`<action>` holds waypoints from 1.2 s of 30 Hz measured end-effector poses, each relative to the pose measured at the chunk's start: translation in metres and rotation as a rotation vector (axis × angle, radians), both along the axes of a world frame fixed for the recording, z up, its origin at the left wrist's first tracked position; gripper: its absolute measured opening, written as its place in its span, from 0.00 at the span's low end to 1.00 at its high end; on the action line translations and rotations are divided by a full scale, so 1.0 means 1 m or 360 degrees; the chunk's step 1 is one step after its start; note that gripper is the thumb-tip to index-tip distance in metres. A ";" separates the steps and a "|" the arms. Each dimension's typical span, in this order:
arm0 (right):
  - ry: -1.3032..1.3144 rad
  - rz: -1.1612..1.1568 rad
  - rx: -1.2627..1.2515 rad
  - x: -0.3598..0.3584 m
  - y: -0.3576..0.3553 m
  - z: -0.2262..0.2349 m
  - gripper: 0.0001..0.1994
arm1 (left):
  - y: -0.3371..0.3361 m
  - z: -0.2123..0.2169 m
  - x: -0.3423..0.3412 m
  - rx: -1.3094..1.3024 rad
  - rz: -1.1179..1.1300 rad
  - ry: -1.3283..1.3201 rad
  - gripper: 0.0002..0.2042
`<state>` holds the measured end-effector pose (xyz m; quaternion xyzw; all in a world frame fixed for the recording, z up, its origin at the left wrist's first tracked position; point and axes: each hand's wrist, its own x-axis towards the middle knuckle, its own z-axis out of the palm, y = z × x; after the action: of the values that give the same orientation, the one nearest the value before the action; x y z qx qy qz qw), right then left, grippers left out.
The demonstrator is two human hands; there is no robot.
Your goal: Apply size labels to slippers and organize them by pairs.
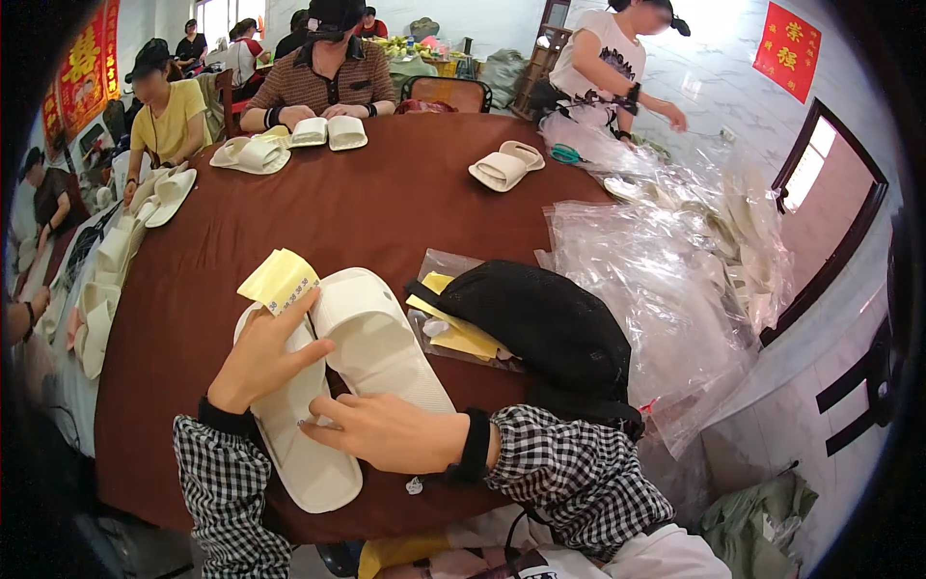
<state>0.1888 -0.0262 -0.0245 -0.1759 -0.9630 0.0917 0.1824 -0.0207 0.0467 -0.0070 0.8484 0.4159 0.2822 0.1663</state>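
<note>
Two white open-toed slippers lie side by side on the brown-covered table before me, the left slipper [323, 482] partly under my hands and the right slipper [371, 333] close beside it. My left hand [265, 357] is over the left slipper's strap, its fingers closed on a yellow sticker sheet [280, 280] with small printed marks; its thumb sticks out to the right. My right hand [391, 429] reaches across the left slipper's insole, fingers bent and tips drawn together at the surface. Something small and pale shows at the fingertips, too tiny to name.
Right of the slippers lie a black mesh bag [540, 318] and yellow sheets [463, 333] on clear plastic. Clear plastic bags [656, 289] heap along the right edge, near teal scissors [566, 153]. More slippers [506, 166] sit farther off. Several people work around the table.
</note>
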 end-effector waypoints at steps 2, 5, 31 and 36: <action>0.0057 0.0041 -0.0088 0.005 0.003 0.006 0.21 | -0.002 0.004 0.000 -0.0010 0.0004 0.0033 0.34; -0.0084 -0.0041 -0.0180 0.020 0.016 0.024 0.15 | -0.005 0.005 -0.004 0.0028 0.0035 0.0047 0.36; 0.0437 -0.0819 -0.0611 0.052 0.046 0.000 0.20 | 0.003 -0.002 -0.019 0.0690 0.0371 0.0317 0.30; 0.0459 -0.0723 -0.0526 0.051 0.049 -0.004 0.31 | -0.004 -0.002 -0.010 0.0717 0.0509 0.0436 0.30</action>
<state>0.2401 0.0230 -0.0281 -0.3991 -0.8353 0.2279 0.3018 -0.0310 0.0426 -0.0094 0.8179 0.4896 0.2729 -0.1299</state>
